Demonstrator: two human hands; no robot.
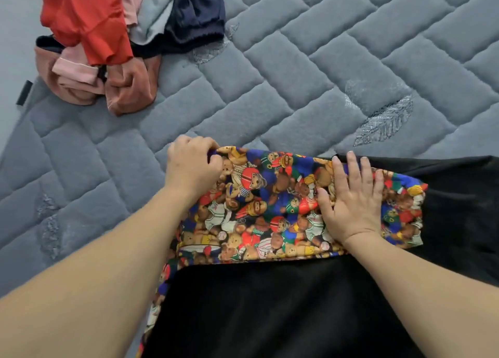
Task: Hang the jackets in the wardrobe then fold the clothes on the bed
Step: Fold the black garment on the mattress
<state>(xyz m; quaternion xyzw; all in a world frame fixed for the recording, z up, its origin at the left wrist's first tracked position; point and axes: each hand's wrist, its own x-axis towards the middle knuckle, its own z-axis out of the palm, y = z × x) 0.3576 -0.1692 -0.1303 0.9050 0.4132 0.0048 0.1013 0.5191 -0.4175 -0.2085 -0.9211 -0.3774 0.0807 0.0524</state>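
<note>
We note a teddy-bear print garment point(259, 209) lying at centre frame on the bed point(351, 60), w/ a black cloth point(270, 309) over its lower part at bottom centre and running off to the right edge. The print piece shows as a folded band, approx. horizontal, w/ a strip of the same print trailing down along the black cloth's left side.

Left hand point(193, 166), centre-left: fingers curled, grip pinching the upper-left corner of the print garment. Right hand point(353, 201), centre-right: fingers straight and spread, palm pressed flat on the band's right part; no grip closed on anything.

Upper left of frame: a loose pile of clothes point(113, 41) on the bed, unfolded, incl. a red item point(89, 20), pink, rust, pale grey and navy pieces. Pile sits well apart from the print garment. Bed surface is grey quilted, w/ leaf embroidery at right.
</note>
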